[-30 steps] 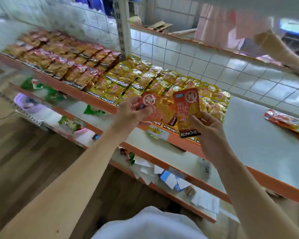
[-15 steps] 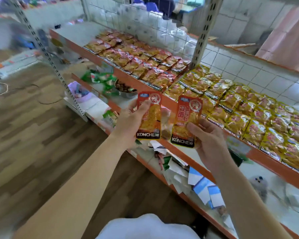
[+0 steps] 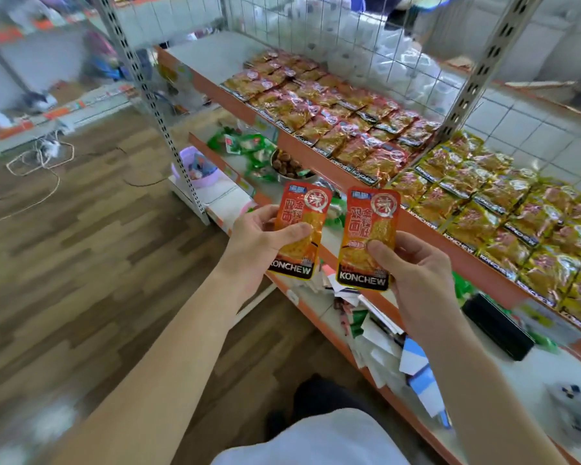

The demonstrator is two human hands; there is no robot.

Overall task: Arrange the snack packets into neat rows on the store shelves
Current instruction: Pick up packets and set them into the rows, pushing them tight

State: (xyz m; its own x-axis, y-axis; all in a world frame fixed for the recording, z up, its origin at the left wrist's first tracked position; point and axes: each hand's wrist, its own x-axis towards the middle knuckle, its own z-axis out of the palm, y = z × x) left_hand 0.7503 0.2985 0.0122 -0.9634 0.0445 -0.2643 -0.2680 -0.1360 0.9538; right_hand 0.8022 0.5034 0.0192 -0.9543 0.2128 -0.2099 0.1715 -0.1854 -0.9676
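Two packets up, ready for shelving

The left hand (image 3: 262, 243) pinches one orange packet (image 3: 301, 229), the right hand (image 3: 413, 273) another (image 3: 369, 236), both held in front of the top shelf (image 3: 319, 156); next they likely join its reddish rows (image 3: 332, 112), edges squared.

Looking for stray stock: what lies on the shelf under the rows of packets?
On the lower shelf: green packets, a bowl, loose papers, a black box. Its back is hidden.
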